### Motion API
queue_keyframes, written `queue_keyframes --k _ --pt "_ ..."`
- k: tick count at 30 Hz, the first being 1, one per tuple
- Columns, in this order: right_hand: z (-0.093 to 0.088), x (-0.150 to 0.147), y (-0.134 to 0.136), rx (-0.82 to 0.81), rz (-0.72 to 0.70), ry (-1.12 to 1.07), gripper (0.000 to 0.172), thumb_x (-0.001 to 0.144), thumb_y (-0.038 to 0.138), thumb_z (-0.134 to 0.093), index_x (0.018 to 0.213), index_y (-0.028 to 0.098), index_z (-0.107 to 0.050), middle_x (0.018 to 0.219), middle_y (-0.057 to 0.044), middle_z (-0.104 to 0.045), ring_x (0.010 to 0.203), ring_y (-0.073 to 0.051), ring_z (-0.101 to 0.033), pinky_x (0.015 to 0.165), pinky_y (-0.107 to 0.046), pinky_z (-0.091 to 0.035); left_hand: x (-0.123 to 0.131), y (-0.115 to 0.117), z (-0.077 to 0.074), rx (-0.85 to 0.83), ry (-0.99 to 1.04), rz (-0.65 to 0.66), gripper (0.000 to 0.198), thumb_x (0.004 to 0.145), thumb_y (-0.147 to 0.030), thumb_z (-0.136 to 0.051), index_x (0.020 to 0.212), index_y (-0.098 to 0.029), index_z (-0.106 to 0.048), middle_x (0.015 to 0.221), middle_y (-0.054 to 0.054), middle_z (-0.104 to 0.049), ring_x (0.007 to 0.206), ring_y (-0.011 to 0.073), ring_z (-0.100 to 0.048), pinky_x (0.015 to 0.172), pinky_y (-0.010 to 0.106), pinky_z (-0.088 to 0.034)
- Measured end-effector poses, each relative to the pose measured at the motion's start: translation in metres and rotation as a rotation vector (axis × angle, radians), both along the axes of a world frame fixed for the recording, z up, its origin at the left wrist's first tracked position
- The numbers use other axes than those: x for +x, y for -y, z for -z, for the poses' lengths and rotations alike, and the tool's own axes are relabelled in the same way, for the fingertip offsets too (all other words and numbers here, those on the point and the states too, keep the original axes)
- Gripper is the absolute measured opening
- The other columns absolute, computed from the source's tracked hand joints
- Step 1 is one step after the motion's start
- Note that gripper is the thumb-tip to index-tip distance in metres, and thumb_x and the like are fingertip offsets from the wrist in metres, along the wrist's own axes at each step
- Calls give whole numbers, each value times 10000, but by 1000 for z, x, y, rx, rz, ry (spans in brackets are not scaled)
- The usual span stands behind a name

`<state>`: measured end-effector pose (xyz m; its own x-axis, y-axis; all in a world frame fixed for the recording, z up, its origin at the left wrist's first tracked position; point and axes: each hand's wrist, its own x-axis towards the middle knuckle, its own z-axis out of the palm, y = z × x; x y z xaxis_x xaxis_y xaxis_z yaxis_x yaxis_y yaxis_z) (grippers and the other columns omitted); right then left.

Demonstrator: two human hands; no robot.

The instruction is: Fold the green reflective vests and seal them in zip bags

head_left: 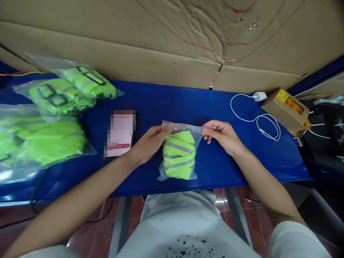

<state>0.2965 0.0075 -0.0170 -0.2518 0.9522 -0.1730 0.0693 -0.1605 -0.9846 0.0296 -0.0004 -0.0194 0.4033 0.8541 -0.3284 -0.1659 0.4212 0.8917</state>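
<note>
A clear zip bag (198, 138) lies on the blue table in front of me, its zip edge toward the back. Inside it is a folded neon-yellow strap (179, 157) with grey reflective stripes. My left hand (154, 141) pinches the left end of the zip edge between thumb and fingers. At the right end, my right hand (221, 135) pinches the same edge. Between the two hands the edge is stretched nearly straight. Whether the zip is sealed cannot be made out.
Several clear bags of neon-yellow reflective material (53, 138) are piled at the left. A phone (120, 134) lies left of my left hand. A white charging cable (268, 125) and a cardboard box (285, 107) are at the right. A cardboard panel (172, 61) rises behind the blue table (166, 100).
</note>
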Motion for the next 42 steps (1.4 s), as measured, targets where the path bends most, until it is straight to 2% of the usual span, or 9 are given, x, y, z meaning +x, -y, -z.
queue_keyframes --k 4,7,10,13,19,24,29,35,42 --pt "6 -1 0 67 -51 158 396 897 563 -728 915 168 -691 710 1 -656 603 -98 -586 523 -214 -466 4 -1 3 8 -15 -71 529 905 -615 -694 1169 -163 -772 1051 88 -814 928 239 -763 796 279 -594" --pt "7 -1 1 120 -93 241 413 939 584 -662 909 172 -645 689 15 -603 587 -89 -542 516 -214 -428 6 -2 3 9 -5 -60 543 920 -612 -674 1232 -173 -744 1091 91 -807 1013 256 -754 867 303 -599" --pt "6 0 2 108 -88 207 386 939 564 -672 940 179 -649 758 0 -635 622 -101 -566 539 -225 -460 6 -1 1 46 -35 -44 563 933 -623 -649 1251 -167 -735 1111 101 -802 1039 267 -748 891 315 -599" --pt "6 -1 4 89 -130 159 348 928 522 -706 996 181 -688 851 -23 -684 702 -118 -601 607 -240 -495 5 1 0 97 -91 -20 567 945 -626 -629 1257 -164 -736 1095 99 -804 976 255 -756 860 310 -601" --pt "4 -2 6 134 -137 115 296 899 443 -758 836 175 -651 728 12 -622 638 -99 -540 587 -231 -417 7 5 -2 89 -97 39 585 952 -631 -613 1302 -174 -720 1058 84 -806 914 231 -755 855 299 -594" --pt "0 0 5 84 -248 86 204 925 366 -712 914 168 -665 782 11 -632 690 -100 -553 648 -234 -430 7 7 -3 85 -85 125 591 968 -616 -597 1338 -167 -700 1103 98 -797 959 236 -750 881 300 -588" --pt "1 -4 7 95 -228 96 190 885 305 -715 804 165 -614 706 32 -558 644 -88 -486 605 -227 -380 6 8 -2 140 -112 194 562 978 -598 -591 1320 -170 -714 1139 107 -787 1079 257 -723 945 310 -565" --pt "0 -9 9 91 -245 117 154 893 298 -668 828 171 -611 703 37 -520 639 -91 -453 594 -233 -353 5 7 0 179 -95 301 494 959 -467 -673 1383 -214 -662 1223 84 -765 1098 235 -713 945 334 -573" --pt "-2 -14 11 73 -265 94 163 901 305 -655 818 176 -598 691 39 -507 627 -89 -431 580 -236 -326 6 9 3 174 -80 363 497 950 -395 -690 1416 -237 -625 1274 89 -745 1122 223 -712 956 339 -573"
